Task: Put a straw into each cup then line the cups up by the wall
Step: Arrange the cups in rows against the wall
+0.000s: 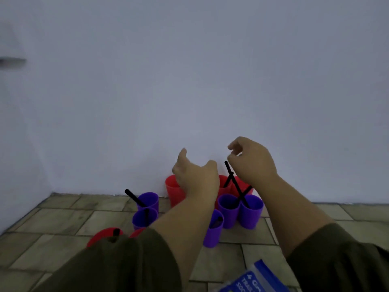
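Head: red cup (173, 191) behind L hand (195, 178)

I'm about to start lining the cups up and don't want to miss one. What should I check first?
1. Left hand free: ok, holds nothing.
2. Right hand free: cannot tell; its fingertips sit by the top of a straw.
3. Back left purple cup filled: ok, black straw inside.
4. Left red cup filled: cannot tell, the hand hides its inside.
5. Row along the wall: not ok, everything stands clustered.
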